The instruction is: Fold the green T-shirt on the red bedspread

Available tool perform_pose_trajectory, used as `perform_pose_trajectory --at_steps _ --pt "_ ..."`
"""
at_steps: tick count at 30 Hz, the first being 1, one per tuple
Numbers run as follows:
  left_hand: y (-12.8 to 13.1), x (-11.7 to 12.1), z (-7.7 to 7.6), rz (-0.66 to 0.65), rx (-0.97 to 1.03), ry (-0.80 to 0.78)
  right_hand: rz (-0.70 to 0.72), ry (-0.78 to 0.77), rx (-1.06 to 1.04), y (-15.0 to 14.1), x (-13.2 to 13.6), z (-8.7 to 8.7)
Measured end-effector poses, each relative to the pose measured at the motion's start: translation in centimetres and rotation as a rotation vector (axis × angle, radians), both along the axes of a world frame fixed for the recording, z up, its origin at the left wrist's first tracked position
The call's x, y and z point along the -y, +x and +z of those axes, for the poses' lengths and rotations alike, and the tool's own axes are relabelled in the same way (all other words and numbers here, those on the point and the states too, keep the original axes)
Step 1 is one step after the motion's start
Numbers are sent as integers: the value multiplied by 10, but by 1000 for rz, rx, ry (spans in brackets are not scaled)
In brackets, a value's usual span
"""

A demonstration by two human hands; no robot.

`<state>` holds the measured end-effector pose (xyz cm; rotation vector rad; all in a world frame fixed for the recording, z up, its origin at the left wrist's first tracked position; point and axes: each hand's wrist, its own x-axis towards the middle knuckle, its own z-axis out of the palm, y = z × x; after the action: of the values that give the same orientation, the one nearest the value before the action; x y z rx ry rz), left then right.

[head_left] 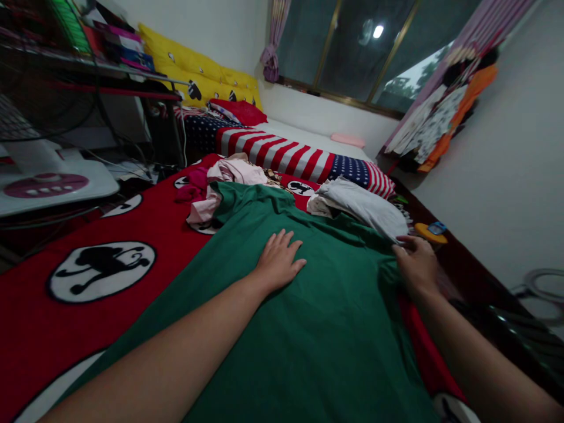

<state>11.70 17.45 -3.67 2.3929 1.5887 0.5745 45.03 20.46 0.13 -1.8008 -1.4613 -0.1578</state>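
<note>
A large green shirt lies spread over the red bed cover, its lower part running out of the bottom of the view. My left hand rests flat on the upper middle of the cloth, fingers spread and holding nothing. At the shirt's right edge, my right hand has its thumb and fingers closed on the green cloth near the sleeve. Just beyond that hand lies a bunched light grey garment. Pink clothes are heaped past the shirt's far left corner.
The red cover has white patches with black figures. On the left stands a fan with a white base, beside a desk. A second bed with a striped, starred cover is under the window. Clothes hang at right, above a yellow lid.
</note>
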Motion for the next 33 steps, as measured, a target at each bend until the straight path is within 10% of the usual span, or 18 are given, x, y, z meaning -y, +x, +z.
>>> perform_pose_trajectory --at_steps 6,11,19,26,33 --pt "0 -1 -2 -7 7 17 378 -46 44 -108 -45 7" --pt "0 0 -3 4 24 15 306 -245 188 -154 -89 -3" --pt "0 2 0 7 56 9 261 -451 284 -174 -129 -4" --pt "1 1 0 6 51 -4 164 -234 196 -185 -127 -10" --pt "2 0 -2 6 56 21 527 -205 279 -193 -94 -32"
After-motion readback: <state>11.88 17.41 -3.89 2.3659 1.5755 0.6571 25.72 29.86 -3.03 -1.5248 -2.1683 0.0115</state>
